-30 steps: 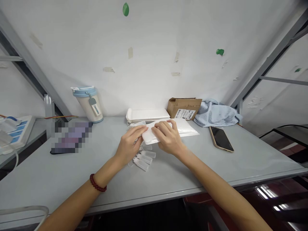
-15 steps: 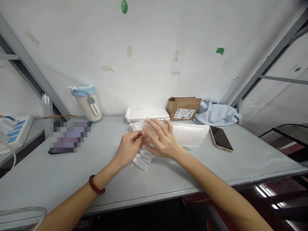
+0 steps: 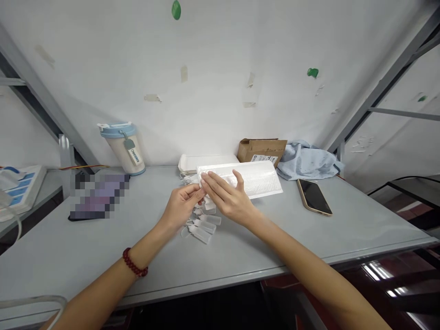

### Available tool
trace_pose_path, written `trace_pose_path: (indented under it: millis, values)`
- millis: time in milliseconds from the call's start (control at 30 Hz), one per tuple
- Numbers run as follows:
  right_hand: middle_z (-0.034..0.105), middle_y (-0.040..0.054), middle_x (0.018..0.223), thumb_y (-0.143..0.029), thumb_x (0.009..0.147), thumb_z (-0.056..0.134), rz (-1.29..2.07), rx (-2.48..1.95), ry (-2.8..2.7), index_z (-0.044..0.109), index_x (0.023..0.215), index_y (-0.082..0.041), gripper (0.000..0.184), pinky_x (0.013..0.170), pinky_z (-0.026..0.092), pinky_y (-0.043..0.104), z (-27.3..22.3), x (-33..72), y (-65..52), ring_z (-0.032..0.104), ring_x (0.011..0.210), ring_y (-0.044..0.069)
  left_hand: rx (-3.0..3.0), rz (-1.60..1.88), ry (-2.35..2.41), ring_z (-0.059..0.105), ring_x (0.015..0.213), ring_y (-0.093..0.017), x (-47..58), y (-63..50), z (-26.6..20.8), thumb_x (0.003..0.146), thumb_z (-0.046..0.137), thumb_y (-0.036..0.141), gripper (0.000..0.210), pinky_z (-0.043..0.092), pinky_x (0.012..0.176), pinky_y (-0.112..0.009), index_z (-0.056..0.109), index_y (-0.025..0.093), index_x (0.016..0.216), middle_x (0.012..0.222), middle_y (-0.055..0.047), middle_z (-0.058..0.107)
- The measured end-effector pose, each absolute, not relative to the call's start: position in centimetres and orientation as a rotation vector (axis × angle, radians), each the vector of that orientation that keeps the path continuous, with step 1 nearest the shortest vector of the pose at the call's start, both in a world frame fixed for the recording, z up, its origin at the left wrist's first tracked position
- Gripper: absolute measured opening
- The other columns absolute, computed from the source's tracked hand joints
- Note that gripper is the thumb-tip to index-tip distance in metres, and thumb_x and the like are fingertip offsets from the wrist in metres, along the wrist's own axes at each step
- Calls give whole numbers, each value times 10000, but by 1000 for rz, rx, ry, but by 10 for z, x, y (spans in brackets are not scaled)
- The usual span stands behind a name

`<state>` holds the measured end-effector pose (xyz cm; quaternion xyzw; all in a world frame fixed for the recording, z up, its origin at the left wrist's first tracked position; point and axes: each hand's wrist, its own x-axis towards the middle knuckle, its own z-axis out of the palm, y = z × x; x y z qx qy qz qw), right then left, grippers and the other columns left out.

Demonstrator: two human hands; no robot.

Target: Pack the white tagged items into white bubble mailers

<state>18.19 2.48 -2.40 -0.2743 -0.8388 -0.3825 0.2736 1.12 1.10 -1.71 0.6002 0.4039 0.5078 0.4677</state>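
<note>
A white padded envelope with a bumpy surface is raised over the desk, its left end at my hands. My left hand is closed in a pinch at that left end. Across the same end lies my right hand, its fingers stretched out flat and one finger lifted; its thumb is partly hidden. Below the hands, several small translucent tubes with white tops and thin loops rest on the desk, some partly covered by my hands. Behind the raised envelope sits a stack of white padded envelopes.
A cardboard box and a light blue cloth stand against the wall. To the right lies a phone. A tumbler, a blurred-out dark flat object and a power strip are at the left.
The padded envelope has risen and tilted, its right end now further left and higher. My right hand's fingers have flattened onto its left end. More of the tubes shows.
</note>
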Motion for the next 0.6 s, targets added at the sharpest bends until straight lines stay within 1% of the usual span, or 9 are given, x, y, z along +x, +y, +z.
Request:
trace_pose_path:
  millis: [100,167,233,300,400,467,533,600]
  values:
    - [517,88,1341,-108,932,378,-1002,-727,-2245,512,1256,-165,356,1118,88,529,-23,186,28,440,1273,180,1503,1191,989,471,619,-124,11,12,-19,791,611,400,257,401,602,-251,645,164,694,617,3,532]
    - [552,96,1304,-88,928,371,-992,-741,-2245,518,1254,-157,364,1112,104,534,-22,190,31,471,1246,186,1476,1169,993,501,660,-136,10,12,-18,789,615,403,248,424,612,-259,691,167,806,685,-23,604]
    - [561,98,1294,-63,918,365,-965,-794,-2259,512,1267,-168,393,1103,137,537,-20,198,37,483,1237,195,1421,1171,1002,526,708,-147,9,12,-17,785,619,404,303,444,617,-264,700,171,961,799,-59,668]
    - [564,93,1292,-43,907,362,-928,-874,-2261,513,1272,-189,420,1095,161,539,-18,208,46,493,1228,201,1370,1188,1016,534,714,-146,8,13,-15,782,620,405,349,449,608,-264,689,166,1028,857,-79,687]
    - [584,79,1268,-6,886,354,-866,-1029,-2223,556,1223,-210,442,1083,159,559,-18,227,63,503,1221,205,1315,1246,1045,523,672,-131,4,15,-12,770,630,409,342,434,576,-253,694,152,986,815,-72,677]
    - [613,72,1227,31,855,343,-767,-1147,-2222,591,1171,-213,470,1060,173,586,-20,240,75,511,1213,216,1288,1275,1065,513,658,-125,1,16,-11,762,637,416,345,423,563,-246,692,148,971,787,-62,664]
    - [616,66,1221,66,804,340,-594,-1262,-2280,603,1155,-218,523,1037,202,605,-24,250,85,512,1213,227,1258,1287,1083,504,641,-118,-1,18,-10,754,644,424,355,418,557,-243,687,144,968,767,-54,652]
    - [601,67,1238,93,738,346,-388,-1337,-2351,613,1153,-213,581,1033,246,578,-28,256,93,512,1214,227,1227,1294,1098,496,617,-112,-2,19,-9,744,652,428,362,411,549,-244,685,138,957,745,-49,643]
